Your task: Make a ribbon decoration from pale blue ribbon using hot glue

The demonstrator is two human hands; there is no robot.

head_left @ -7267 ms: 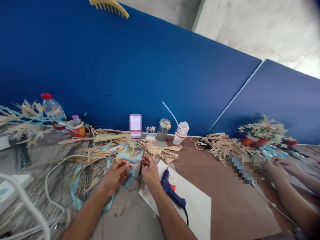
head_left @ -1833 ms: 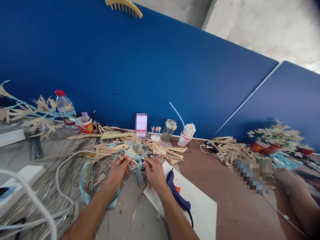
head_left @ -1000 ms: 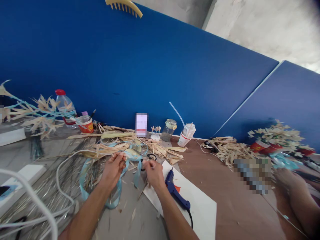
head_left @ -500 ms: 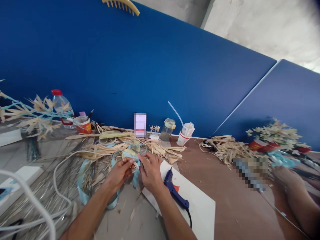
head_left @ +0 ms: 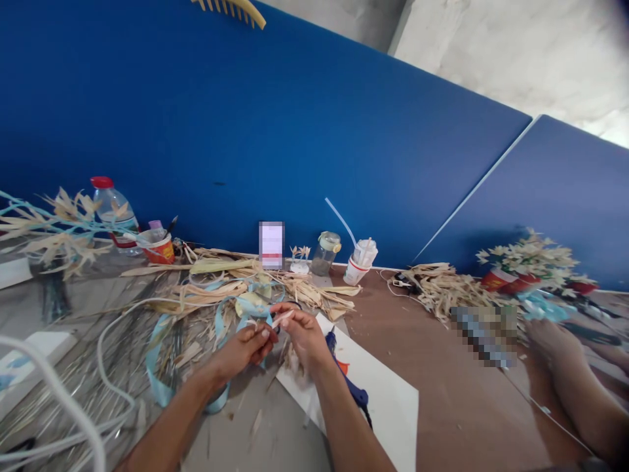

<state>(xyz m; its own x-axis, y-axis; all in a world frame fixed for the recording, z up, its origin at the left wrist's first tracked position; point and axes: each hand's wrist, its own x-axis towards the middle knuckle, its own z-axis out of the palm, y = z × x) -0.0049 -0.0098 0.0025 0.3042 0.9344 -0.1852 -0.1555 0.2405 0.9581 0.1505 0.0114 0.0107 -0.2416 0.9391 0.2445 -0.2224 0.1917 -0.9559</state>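
My left hand [head_left: 246, 345] is closed in a pinch on a small pale strip, its fingertips almost meeting those of my right hand. A narrow pale strip [head_left: 283, 319] that looks like corn husk lies in the closed fingers of my right hand [head_left: 303, 333]. Whether both hands grip one piece is unclear. A dark loop [head_left: 295, 305] shows just behind the right fingers, too small to name. Below the right forearm, partly covered by it, a blue glue gun [head_left: 356, 391] rests on a white board [head_left: 393, 419]. Light blue ribbon [head_left: 156, 367] curls beside the left forearm.
Dried husks [head_left: 295, 288] spread behind my hands. Along the blue partition [head_left: 295, 131] stand a red cup [head_left: 160, 250], a phone [head_left: 272, 246], a jar [head_left: 325, 254] and a white cup [head_left: 354, 270]. White cable [head_left: 101, 347] loops at left. Another person's arm [head_left: 565, 360] is at right.
My hands have turned, and the pale strip now shows more clearly in my right fingers. My right forearm covers more of the glue gun. The whole view has shifted slightly.
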